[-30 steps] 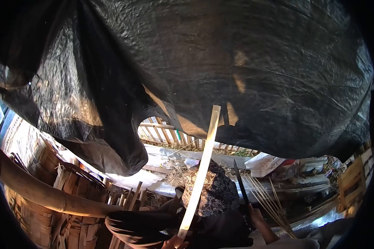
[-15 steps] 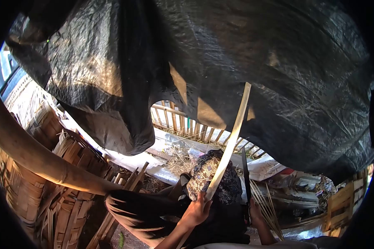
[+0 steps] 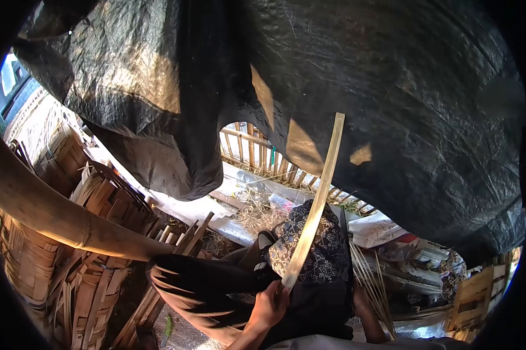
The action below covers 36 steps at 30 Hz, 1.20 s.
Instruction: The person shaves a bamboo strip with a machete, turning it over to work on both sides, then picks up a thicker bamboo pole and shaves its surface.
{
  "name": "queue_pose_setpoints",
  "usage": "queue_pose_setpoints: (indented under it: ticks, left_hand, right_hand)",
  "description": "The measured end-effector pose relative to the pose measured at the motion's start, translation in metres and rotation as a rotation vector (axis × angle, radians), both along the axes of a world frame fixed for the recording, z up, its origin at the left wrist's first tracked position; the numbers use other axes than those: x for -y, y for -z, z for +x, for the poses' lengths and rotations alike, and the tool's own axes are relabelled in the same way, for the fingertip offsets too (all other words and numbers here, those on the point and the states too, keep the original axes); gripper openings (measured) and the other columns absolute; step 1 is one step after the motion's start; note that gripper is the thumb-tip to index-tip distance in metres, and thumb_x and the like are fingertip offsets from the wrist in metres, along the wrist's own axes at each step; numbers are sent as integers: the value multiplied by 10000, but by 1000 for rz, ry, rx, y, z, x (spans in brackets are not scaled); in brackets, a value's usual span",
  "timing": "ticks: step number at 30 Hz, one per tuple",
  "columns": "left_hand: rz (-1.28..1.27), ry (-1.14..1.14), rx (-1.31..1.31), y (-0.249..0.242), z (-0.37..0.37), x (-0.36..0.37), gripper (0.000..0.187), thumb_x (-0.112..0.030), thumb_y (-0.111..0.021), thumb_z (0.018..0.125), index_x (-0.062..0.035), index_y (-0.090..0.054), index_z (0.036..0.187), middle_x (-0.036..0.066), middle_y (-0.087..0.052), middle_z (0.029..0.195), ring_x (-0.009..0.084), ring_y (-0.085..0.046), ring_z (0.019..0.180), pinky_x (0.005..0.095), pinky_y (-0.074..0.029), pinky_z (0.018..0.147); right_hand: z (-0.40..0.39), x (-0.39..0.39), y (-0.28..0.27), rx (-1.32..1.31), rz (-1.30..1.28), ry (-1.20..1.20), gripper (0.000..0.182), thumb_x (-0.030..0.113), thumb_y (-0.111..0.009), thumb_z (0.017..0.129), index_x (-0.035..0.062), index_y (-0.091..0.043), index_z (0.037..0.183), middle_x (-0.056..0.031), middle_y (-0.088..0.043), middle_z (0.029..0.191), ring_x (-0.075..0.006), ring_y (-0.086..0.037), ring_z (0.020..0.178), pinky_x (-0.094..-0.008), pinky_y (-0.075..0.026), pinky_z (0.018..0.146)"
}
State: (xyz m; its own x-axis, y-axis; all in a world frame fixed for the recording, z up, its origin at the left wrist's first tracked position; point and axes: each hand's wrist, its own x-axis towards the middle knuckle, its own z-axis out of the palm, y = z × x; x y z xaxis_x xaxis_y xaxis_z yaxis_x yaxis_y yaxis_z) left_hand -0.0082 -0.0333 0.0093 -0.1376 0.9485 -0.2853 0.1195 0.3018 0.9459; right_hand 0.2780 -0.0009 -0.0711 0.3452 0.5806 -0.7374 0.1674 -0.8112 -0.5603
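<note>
My left hand (image 3: 270,304) is closed around the lower part of a long, pale bamboo strip (image 3: 316,219), which points up and slightly right. At the right, my right hand (image 3: 361,300) is wrapped round the handle end of a long dark blade (image 3: 344,233) that stands nearly upright beside my lap. The strip and the blade are apart. Behind the strip, a patterned dark cloth (image 3: 318,256) covers my knee. The blade's lower part and handle are mostly in shadow.
A black tarp (image 3: 391,116) hangs across the top. Woven bamboo baskets (image 3: 102,216) and a thick bamboo pole (image 3: 70,224) are at the left. Thin bamboo strips (image 3: 371,280) lie at the right, near a wooden crate (image 3: 477,294). A slatted bamboo fence (image 3: 254,149) shows beyond.
The bamboo strip's broad face is now turned more toward me, and my left hand sits slightly lower. The blade appears lower, with its tip closer to the strip. The whole view has shifted slightly.
</note>
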Motion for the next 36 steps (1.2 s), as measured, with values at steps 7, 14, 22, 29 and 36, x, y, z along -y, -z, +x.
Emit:
queue_pose_setpoints:
  ticks: [7, 14, 22, 29, 36]
  left_hand:
    - [240, -1, -163, -16, -2, -67, 86, -87, -557, 865, -29, -567, 928, 223, -600, 671, 364, -636, 638, 387, -457, 483]
    - [365, -55, -172, -36, 3, -125, 80, -82, -546, 879, -20, -564, 832, 98, -586, 586, 182, -588, 502, 311, -432, 495]
    - [537, -29, -144, -36, 1, -178, 107, -63, -534, 886, 17, -574, 828, 89, -580, 596, 132, -565, 517, 293, -426, 487]
    - [451, 41, -1, -41, -11, -192, 152, -91, -525, 913, 27, -559, 824, 24, -524, 582, 61, -464, 482, 226, -355, 432]
    - [387, 43, 55, -28, -19, -131, 171, -98, -501, 924, -5, -499, 781, 11, -497, 560, 43, -449, 461, 205, -332, 411]
  right_hand:
    - [-6, -12, -3, 48, 64, -26, 578, 559, -373, 929, 87, -471, 609, 12, -341, 538, -102, -347, 489, -319, -294, 487]
    - [-15, -19, -9, -9, 61, 2, 567, 542, -366, 936, 70, -484, 646, 2, -357, 554, -114, -346, 496, -314, -299, 488]
    - [-31, -32, -12, 28, 33, 16, 594, 554, -359, 933, 43, -483, 655, -2, -390, 588, -117, -370, 543, -325, -314, 515]
    - [-28, -27, -5, 78, 141, -102, 628, 553, -332, 940, -7, -579, 799, -31, -466, 654, -121, -417, 582, -319, -342, 526]
    - [-18, -46, 2, 22, 10, -31, 636, 559, -327, 937, -5, -616, 890, -46, -507, 693, -153, -475, 605, -342, -387, 539]
